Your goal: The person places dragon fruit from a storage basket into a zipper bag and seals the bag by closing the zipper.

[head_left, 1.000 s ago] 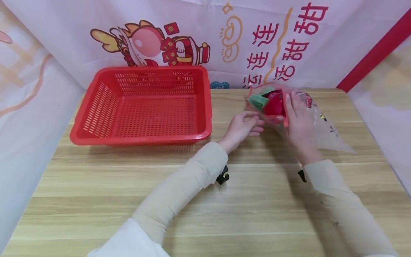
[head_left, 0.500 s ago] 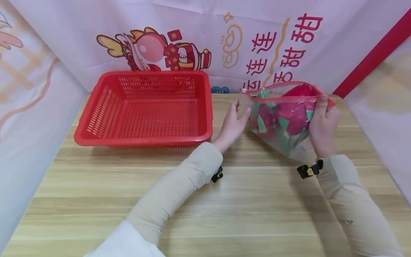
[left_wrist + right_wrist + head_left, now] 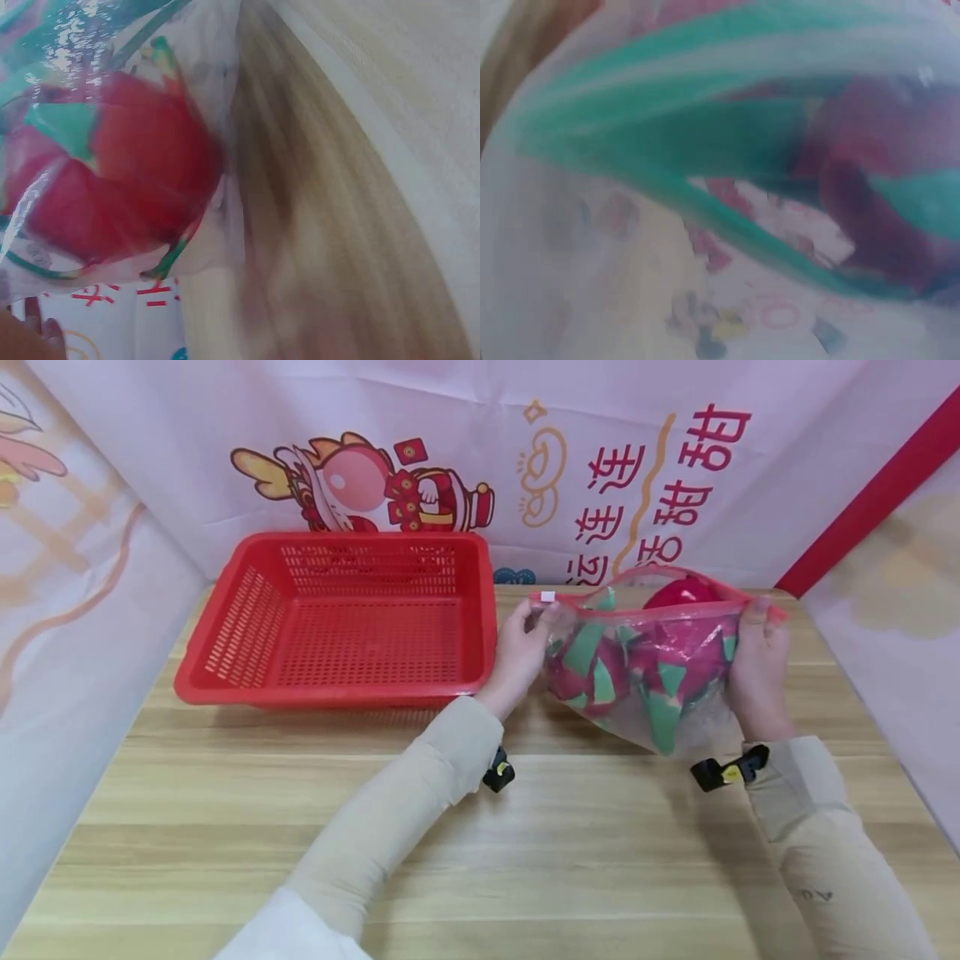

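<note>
A clear zip bag (image 3: 622, 727) with a red zip rim and a white slider (image 3: 548, 597) is held up by both hands above the table, its mouth gaping. Inside it are pink-red dragon fruits (image 3: 678, 652) with green scales; one dragon fruit (image 3: 127, 172) fills much of the left wrist view. My left hand (image 3: 517, 652) pinches the bag's left top corner beside the slider. At the other end, my right hand (image 3: 759, 672) grips the right top corner, thumb over the red rim. Green scales (image 3: 652, 135) show blurred through the plastic in the right wrist view.
A red perforated basket (image 3: 360, 693) stands on the left of the wooden table (image 3: 570, 860), close to my left hand. Printed white cloth (image 3: 450, 410) rises behind the table and along both sides.
My right hand has moved from on top of the lying bag to its right corner. The bag has been raised upright and spread, and my left hand has come to hold its left corner.
</note>
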The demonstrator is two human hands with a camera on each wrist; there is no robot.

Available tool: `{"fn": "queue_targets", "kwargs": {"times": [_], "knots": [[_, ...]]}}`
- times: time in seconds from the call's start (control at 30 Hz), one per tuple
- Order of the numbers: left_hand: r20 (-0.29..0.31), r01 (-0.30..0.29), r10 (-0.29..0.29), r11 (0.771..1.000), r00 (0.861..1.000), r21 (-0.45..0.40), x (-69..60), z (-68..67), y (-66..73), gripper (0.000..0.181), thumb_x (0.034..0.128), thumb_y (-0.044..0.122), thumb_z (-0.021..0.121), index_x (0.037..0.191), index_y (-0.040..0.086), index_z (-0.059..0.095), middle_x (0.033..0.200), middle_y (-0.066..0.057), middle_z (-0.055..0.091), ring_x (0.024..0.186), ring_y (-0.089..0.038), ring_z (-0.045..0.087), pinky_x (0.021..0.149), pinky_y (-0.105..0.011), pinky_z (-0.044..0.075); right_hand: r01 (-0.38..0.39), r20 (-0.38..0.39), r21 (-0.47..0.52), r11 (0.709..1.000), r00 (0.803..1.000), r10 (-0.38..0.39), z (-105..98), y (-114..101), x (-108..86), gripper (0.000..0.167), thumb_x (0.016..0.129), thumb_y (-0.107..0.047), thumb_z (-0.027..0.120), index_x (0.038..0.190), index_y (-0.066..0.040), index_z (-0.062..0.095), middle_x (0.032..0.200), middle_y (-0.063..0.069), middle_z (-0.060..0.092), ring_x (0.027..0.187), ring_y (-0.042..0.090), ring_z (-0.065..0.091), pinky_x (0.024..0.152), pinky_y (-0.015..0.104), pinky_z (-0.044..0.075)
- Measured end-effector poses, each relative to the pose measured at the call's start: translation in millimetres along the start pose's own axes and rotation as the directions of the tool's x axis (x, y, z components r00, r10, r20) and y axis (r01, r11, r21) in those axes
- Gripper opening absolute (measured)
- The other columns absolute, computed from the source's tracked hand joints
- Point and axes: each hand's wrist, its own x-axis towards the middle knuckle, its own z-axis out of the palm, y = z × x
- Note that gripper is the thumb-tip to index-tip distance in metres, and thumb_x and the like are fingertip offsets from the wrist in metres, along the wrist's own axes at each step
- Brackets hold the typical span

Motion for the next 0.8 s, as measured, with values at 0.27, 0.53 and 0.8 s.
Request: {"fn": "queue_targets", "kwargs": {"times": [0.27, 0.53, 0.8], "knots": [[-0.121, -0.28, 0.275, 0.959, 0.954, -0.029, -3.3, -8.7, 12.9, 0.03, 0.0945, 0.027, 0.056, 0.115, 0.006, 0.059, 0.113, -0.01, 0.064, 0.1, -0.013, 0.058, 0.088, -0.019, 0.05, 0.173, 0.158, 0.06, 0.983, 0.971, -0.181, -0.5, -6.0, 1.7, 0.047, 0.101, -0.034, 0.038, 0.125, -0.002, 0.062, 0.11, -0.005, 0.071, 0.102, 0.006, 0.064, 0.093, 0.013, 0.046], [-0.161, -0.365, 0.35, 0.928, 0.923, -0.07, -3.2, -15.8, 30.6, 0.027, 0.0949, 0.021, 0.057, 0.114, 0.003, 0.059, 0.113, -0.014, 0.064, 0.095, -0.007, 0.055, 0.085, -0.017, 0.047, 0.153, 0.133, 0.298, 0.942, 0.971, -0.2, 6.4, -17.0, 4.4, 0.045, 0.1, -0.031, 0.04, 0.114, 0.006, 0.062, 0.102, 0.01, 0.074, 0.084, 0.016, 0.071, 0.076, 0.02, 0.056], [-0.141, -0.408, 0.394, 0.909, 0.908, -0.088, -4.7, -18.3, 42.6, 0.026, 0.0959, 0.021, 0.056, 0.116, 0.003, 0.057, 0.114, -0.013, 0.064, 0.1, -0.011, 0.059, 0.091, -0.02, 0.05, 0.124, -0.098, 0.291, 0.949, 0.99, -0.1, 14.1, -28.9, 9.2, 0.024, 0.098, -0.029, 0.049, 0.094, -0.006, 0.058, 0.084, 0.005, 0.066, 0.077, 0.014, 0.061, 0.072, 0.02, 0.05]]}}
